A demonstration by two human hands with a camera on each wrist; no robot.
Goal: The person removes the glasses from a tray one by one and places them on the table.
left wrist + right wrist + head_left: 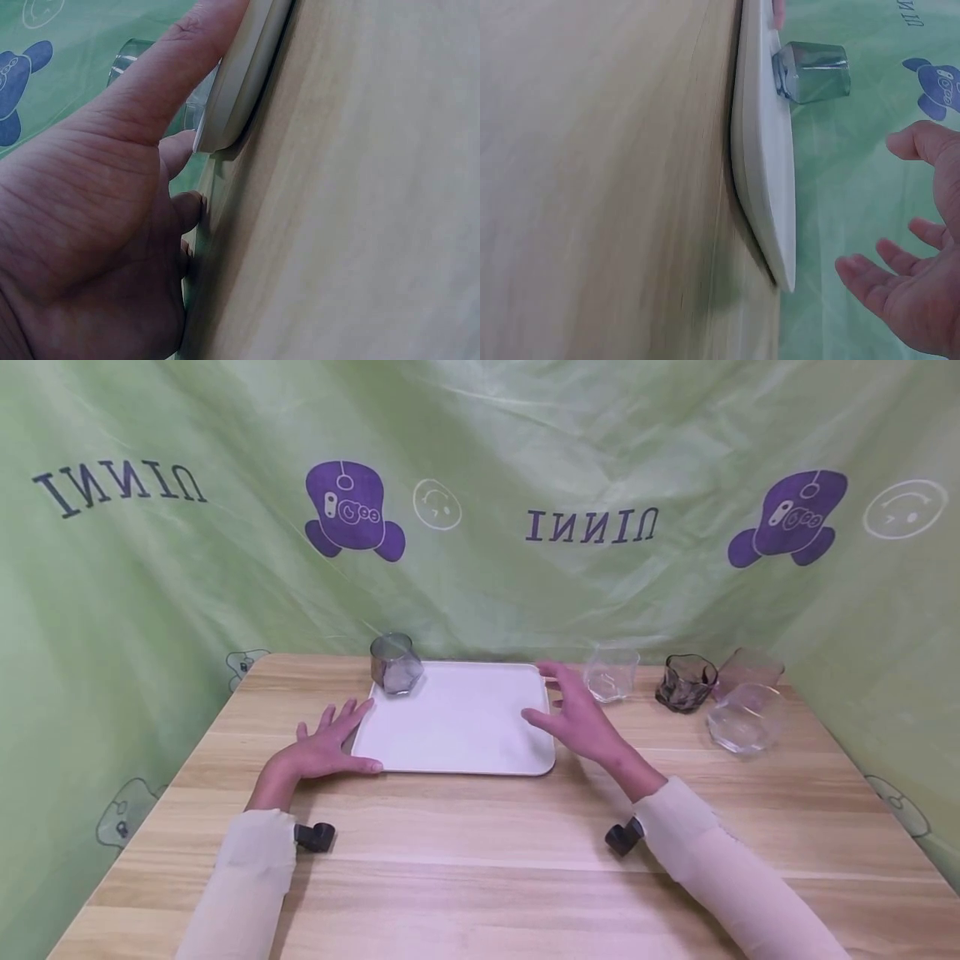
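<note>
A wrinkled green cloth [480,460] printed with purple cartoon figures hangs behind a light wooden tabletop [480,860]. A white tray [457,727] lies flat at the middle of the tabletop, and a grey-tinted glass [395,664] stands at its 11 o'clock corner. The left hand [330,747] lies flat with fingers spread at the tray's 8 o'clock corner, thumb against the near rim, gripping nothing. The right hand [573,714] hovers relaxed and open just over the tray's 3 o'clock edge, holding nothing. At 2 o'clock from the tray stand four more glasses: a clear one [611,674], a dark smoky one [685,682], a pinkish one [752,670] and a clear one [744,718] nearest the person.
</note>
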